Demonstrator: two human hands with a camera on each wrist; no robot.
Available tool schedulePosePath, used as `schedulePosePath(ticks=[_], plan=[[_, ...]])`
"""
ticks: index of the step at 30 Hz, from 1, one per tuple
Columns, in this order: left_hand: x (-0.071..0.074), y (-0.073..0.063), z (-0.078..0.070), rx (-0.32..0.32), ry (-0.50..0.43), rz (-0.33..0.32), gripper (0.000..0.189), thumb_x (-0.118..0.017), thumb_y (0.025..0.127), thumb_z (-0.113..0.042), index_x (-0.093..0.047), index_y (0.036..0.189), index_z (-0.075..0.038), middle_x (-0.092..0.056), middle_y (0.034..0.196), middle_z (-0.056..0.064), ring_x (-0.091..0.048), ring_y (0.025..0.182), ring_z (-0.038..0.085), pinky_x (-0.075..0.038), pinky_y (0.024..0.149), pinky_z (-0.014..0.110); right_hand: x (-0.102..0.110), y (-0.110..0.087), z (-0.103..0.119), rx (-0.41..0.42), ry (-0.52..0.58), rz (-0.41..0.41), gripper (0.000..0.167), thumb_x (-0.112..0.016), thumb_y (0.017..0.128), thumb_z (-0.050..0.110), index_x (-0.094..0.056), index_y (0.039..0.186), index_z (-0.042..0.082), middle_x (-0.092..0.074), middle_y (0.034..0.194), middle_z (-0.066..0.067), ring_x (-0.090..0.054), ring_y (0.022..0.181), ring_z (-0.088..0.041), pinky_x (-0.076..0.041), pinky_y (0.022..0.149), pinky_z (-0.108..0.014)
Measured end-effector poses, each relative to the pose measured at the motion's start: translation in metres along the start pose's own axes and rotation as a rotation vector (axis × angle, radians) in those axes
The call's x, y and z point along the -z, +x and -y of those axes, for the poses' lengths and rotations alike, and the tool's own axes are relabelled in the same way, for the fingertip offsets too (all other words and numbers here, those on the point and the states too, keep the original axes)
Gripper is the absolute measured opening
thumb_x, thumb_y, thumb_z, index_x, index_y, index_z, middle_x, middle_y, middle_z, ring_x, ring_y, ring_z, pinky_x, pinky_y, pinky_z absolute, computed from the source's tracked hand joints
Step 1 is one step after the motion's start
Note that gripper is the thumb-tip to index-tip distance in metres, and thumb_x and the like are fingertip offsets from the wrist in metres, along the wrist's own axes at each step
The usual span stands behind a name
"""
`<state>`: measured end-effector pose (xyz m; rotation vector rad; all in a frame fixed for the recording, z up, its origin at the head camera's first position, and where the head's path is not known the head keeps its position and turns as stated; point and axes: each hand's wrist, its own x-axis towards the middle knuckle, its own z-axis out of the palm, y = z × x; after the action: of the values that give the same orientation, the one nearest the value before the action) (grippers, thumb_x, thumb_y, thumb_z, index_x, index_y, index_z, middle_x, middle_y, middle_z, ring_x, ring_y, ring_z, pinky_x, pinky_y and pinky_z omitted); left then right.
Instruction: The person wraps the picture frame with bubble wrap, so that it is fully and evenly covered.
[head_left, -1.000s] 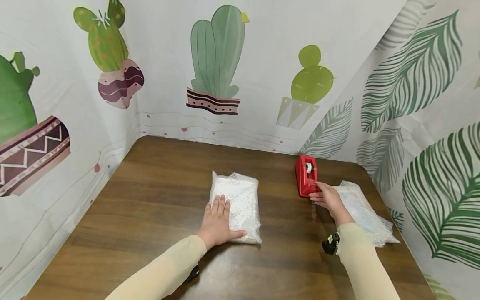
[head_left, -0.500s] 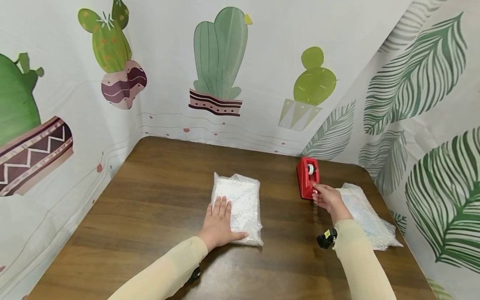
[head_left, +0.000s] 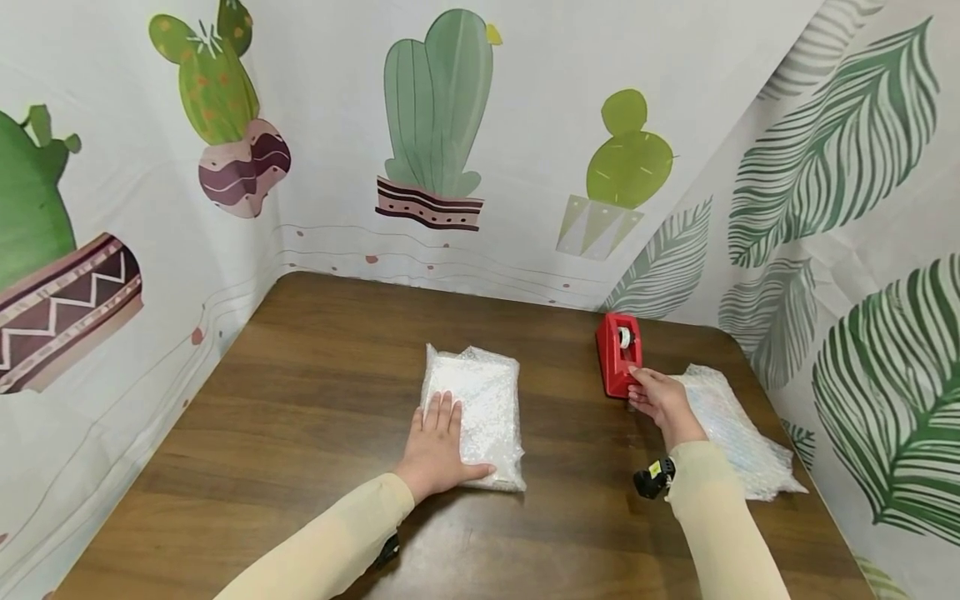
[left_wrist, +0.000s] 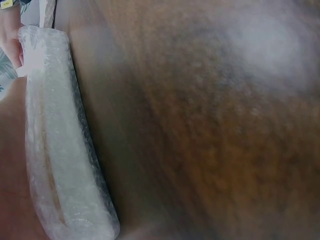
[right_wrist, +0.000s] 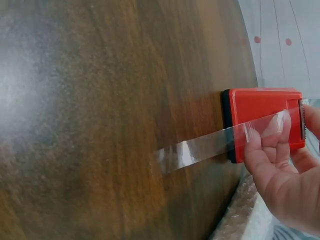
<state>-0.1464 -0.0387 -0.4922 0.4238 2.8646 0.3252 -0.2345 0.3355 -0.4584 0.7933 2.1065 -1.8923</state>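
My left hand [head_left: 433, 450] lies flat with spread fingers on a flat bubble-wrapped package [head_left: 491, 404] in the middle of the table. Its wrapped side edge [left_wrist: 70, 145] shows in the left wrist view. At the right, my right hand [head_left: 666, 402] is at the front of a red tape dispenser [head_left: 613, 367], thumb and forefinger close to the toothed cutter [right_wrist: 303, 122]. A strip of clear tape [right_wrist: 200, 150] runs from the cutter across the curled fingers [right_wrist: 255, 145], its free end hanging loose past them. The right hand pinches this strip near the cutter.
A second bubble-wrapped item [head_left: 731, 433] lies right of the right hand, near the right edge of the brown wooden table [head_left: 322, 375]. Cloth printed with cacti and leaves [head_left: 525, 125] hangs behind the table and at its sides.
The right hand has shifted slightly at the dispenser's front, its fingers now closer to the cutter. The left hand stays on the package.
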Motion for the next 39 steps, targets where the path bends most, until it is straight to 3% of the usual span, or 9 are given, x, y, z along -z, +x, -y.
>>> schedulePosePath(ticks=[7,16,20,24,28,31,36,38,39], plan=[[-0.002,-0.002,0.001,-0.005,-0.001,-0.018,0.118,-0.059,0.083,-0.08,-0.027,0.159,0.004,-0.02,0.17,0.025,-0.016,0.161,0.04,-0.019,0.129,0.058,-0.002,0.0,0.002,0.003,-0.034,-0.021,0.066,-0.058,0.104,0.032,-0.036,0.155,-0.002,-0.063,0.065,0.012,-0.062,0.061,0.001,-0.057,0.062,-0.016],[-0.001,-0.002,0.001,-0.003,0.003,-0.023,0.117,-0.06,0.083,-0.079,-0.028,0.159,0.004,-0.022,0.169,0.025,-0.017,0.16,0.04,-0.02,0.129,0.058,-0.004,0.0,0.003,-0.012,-0.033,-0.025,0.068,-0.059,0.103,0.032,-0.035,0.157,-0.001,-0.064,0.065,0.012,-0.062,0.062,0.0,-0.057,0.062,-0.016],[-0.002,-0.001,0.0,-0.013,-0.001,-0.017,0.118,-0.058,0.083,-0.08,-0.027,0.159,0.004,-0.02,0.17,0.024,-0.016,0.161,0.04,-0.02,0.129,0.058,0.003,-0.001,-0.001,0.002,-0.063,0.021,0.078,-0.053,0.104,0.045,-0.025,0.16,-0.002,-0.064,0.073,0.011,-0.063,0.068,0.0,-0.058,0.066,-0.015],[-0.004,0.0,-0.001,-0.016,0.009,-0.018,0.118,-0.057,0.084,-0.082,-0.027,0.16,0.003,-0.019,0.17,0.024,-0.015,0.161,0.04,-0.02,0.129,0.058,0.01,-0.006,-0.011,0.056,-0.026,0.097,0.091,-0.043,0.102,0.057,-0.009,0.163,-0.002,-0.063,0.085,0.013,-0.065,0.078,0.003,-0.056,0.074,-0.012],[-0.003,0.0,0.0,-0.011,0.015,-0.022,0.118,-0.058,0.083,-0.081,-0.027,0.159,0.004,-0.021,0.17,0.024,-0.016,0.16,0.04,-0.021,0.129,0.058,0.011,-0.013,-0.027,0.07,0.041,0.106,0.083,-0.048,0.103,0.049,-0.016,0.162,0.0,-0.065,0.084,0.02,-0.066,0.082,0.008,-0.055,0.077,-0.01],[-0.003,-0.001,0.0,-0.015,0.01,-0.028,0.117,-0.058,0.084,-0.08,-0.028,0.159,0.004,-0.022,0.169,0.024,-0.017,0.16,0.04,-0.021,0.129,0.058,0.012,-0.014,-0.036,0.066,0.086,0.089,0.058,-0.054,0.104,0.04,-0.04,0.149,0.007,-0.067,0.079,0.022,-0.066,0.08,0.008,-0.055,0.078,-0.01],[-0.001,-0.001,-0.002,-0.012,0.001,-0.023,0.117,-0.059,0.084,-0.079,-0.028,0.159,0.004,-0.021,0.17,0.025,-0.016,0.16,0.04,-0.02,0.129,0.058,0.012,-0.007,-0.043,0.057,0.123,0.108,0.016,-0.06,0.102,0.033,-0.062,0.112,0.019,-0.069,0.079,0.018,-0.068,0.081,0.005,-0.056,0.078,-0.012],[-0.001,-0.001,-0.002,-0.011,-0.005,-0.018,0.117,-0.059,0.084,-0.079,-0.028,0.159,0.004,-0.02,0.17,0.025,-0.016,0.161,0.039,-0.02,0.129,0.058,0.01,-0.005,-0.043,0.045,0.132,0.108,0.01,-0.061,0.102,0.029,-0.069,0.097,0.025,-0.067,0.078,0.018,-0.065,0.08,0.004,-0.056,0.077,-0.012],[-0.001,-0.002,-0.002,-0.011,-0.008,-0.017,0.117,-0.059,0.084,-0.079,-0.028,0.159,0.004,-0.02,0.17,0.025,-0.016,0.161,0.039,-0.02,0.129,0.058,0.009,-0.003,-0.042,0.042,0.152,0.102,0.017,-0.061,0.103,0.027,-0.07,0.089,0.029,-0.067,0.076,0.017,-0.065,0.078,0.004,-0.057,0.077,-0.013]])
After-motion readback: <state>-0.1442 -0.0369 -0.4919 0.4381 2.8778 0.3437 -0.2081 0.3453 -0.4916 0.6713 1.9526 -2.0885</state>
